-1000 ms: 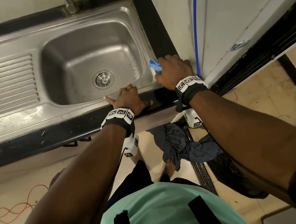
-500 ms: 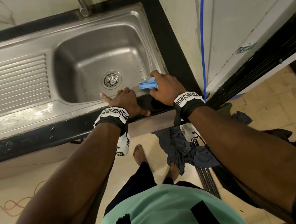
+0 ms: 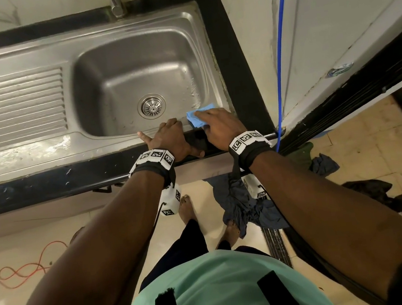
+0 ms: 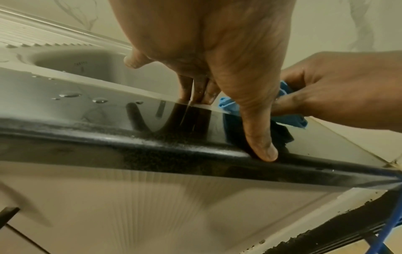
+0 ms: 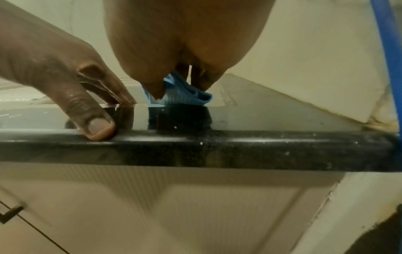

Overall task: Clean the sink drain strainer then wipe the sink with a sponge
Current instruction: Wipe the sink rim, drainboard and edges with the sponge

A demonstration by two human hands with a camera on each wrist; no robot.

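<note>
The steel sink [image 3: 117,68] has its round drain strainer [image 3: 151,106] seated in the basin floor. My left hand [image 3: 166,133] rests on the sink's front rim, fingers laid over the rim and the thumb on the black counter edge [image 4: 152,142]; it holds nothing. Just to its right, my right hand [image 3: 218,124] grips a blue sponge [image 3: 198,117] and presses it on the front right corner of the rim. The right wrist view shows the thumb and fingers pinching the folded sponge [image 5: 180,96]. In the left wrist view the sponge [image 4: 298,120] shows under the right hand's curled fingers.
A tap base [image 3: 116,3] stands behind the basin and a ribbed draining board [image 3: 10,108] lies to the left. A wall with a blue hose [image 3: 279,39] closes the right side. Dark cloths [image 3: 240,206] and an orange cable [image 3: 23,270] lie on the floor.
My right hand has slid the blue sponge from the sink's right rim round to the front right corner, close to the left hand. The left hand has stayed on the front rim.
</note>
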